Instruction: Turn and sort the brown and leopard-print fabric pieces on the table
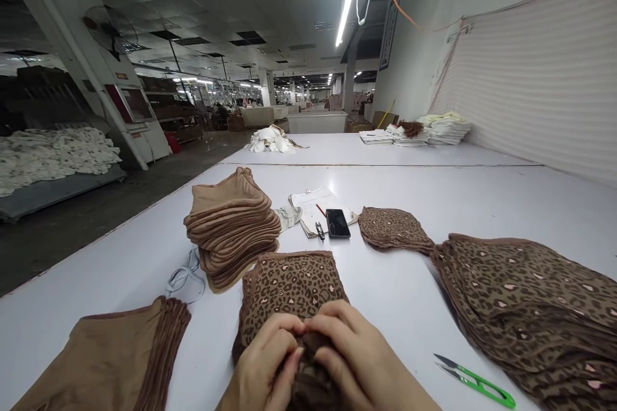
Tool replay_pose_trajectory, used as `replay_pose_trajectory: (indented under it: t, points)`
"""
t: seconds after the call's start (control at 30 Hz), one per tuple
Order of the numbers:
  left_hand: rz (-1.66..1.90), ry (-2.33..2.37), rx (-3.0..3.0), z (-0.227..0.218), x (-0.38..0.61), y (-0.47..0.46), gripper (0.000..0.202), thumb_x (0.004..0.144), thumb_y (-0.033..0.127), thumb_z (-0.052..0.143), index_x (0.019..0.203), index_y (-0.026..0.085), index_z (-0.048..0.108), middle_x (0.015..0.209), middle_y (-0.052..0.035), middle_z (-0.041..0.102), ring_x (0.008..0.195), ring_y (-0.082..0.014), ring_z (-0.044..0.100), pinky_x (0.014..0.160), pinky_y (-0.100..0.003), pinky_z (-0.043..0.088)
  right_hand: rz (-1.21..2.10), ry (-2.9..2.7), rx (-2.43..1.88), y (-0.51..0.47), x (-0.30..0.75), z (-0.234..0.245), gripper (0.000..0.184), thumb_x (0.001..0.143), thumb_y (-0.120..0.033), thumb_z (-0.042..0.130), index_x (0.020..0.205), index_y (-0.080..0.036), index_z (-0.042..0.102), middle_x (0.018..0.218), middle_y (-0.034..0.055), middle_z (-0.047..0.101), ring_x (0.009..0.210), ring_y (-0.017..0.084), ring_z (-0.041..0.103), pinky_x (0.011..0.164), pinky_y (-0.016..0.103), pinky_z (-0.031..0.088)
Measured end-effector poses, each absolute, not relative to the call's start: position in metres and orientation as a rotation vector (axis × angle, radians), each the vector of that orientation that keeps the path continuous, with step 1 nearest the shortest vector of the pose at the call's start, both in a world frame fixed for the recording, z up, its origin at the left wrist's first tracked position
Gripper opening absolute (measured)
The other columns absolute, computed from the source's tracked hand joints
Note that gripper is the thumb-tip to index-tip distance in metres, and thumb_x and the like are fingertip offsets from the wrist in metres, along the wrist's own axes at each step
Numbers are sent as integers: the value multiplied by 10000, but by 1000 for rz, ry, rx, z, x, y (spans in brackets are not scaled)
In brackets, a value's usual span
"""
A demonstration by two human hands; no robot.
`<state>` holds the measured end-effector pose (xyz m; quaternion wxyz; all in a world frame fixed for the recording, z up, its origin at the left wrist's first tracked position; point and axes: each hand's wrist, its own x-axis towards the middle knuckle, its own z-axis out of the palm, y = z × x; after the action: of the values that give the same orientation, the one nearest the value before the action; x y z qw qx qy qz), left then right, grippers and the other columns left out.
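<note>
A small stack of leopard-print fabric pieces (289,282) lies on the white table (405,295) right in front of me. At its near edge both hands pinch the dark brown cloth together. My left hand (260,366) has its fingers curled onto the fabric. Beside it, touching it, my right hand (357,359) grips the same piece with fingers closed. The part of the cloth under my fingers is hidden.
Plain tan fabric stacks sit at left (231,225) and near left (110,359). A big leopard-print pile (530,308) fills the right, a smaller one (393,228) behind. Green thread snips (475,382), a phone (337,223), papers (311,202) and small clippers (320,230) lie on the table.
</note>
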<state>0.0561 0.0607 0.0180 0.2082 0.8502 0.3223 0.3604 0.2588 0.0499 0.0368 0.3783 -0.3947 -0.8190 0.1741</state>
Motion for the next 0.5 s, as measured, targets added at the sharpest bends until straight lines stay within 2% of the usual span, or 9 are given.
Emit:
replay_pose_trajectory:
  t: [0.07, 0.17, 0.23, 0.33, 0.43, 0.5]
  points:
    - [949, 838, 2396, 26, 51, 64, 236, 911, 24, 400, 975, 221, 515, 1038, -48, 569, 963, -136, 615, 852, -224, 512, 336, -2244, -995, 48, 257, 36, 344, 931, -174, 488, 1268, -226, 533, 1024, 93, 613, 864, 208, 625, 719, 305, 540]
    - [910, 852, 2392, 32, 46, 66, 222, 925, 54, 405, 989, 223, 535, 1077, -49, 539, 946, -134, 606, 837, -227, 503, 129, -2301, -1056, 49, 251, 25, 260, 889, -141, 519, 1136, -153, 602, 887, 91, 639, 742, 222, 621, 612, 311, 524]
    - [964, 882, 2389, 31, 47, 64, 178, 948, 111, 401, 942, 224, 539, 1074, -52, 527, 952, -152, 589, 839, -254, 496, -38, -2253, -1088, 51, 246, 14, 207, 881, -99, 466, 1027, -130, 609, 772, 77, 622, 648, 221, 595, 538, 311, 488]
    - [1132, 807, 2470, 19, 53, 59, 208, 997, 245, 354, 866, 218, 513, 948, -55, 562, 938, -197, 562, 831, -319, 488, -205, -2070, -1114, 56, 244, 1, 257, 896, -74, 368, 1049, -112, 572, 702, 65, 590, 590, 212, 570, 500, 301, 454]
    - [1215, 755, 2598, -4, 57, 55, 256, 1008, 229, 322, 840, 209, 514, 836, -48, 612, 862, -191, 561, 784, -310, 484, -41, -1922, -1134, 61, 249, -1, 270, 922, -72, 318, 1043, -136, 550, 744, 66, 607, 648, 197, 597, 564, 286, 482]
    - [1172, 819, 2624, -19, 54, 55, 253, 994, 160, 326, 874, 199, 545, 861, -62, 638, 875, -194, 573, 798, -310, 488, 209, -1865, -1192, 62, 252, 3, 249, 956, -108, 313, 936, -178, 551, 745, 46, 613, 656, 178, 602, 589, 268, 484]
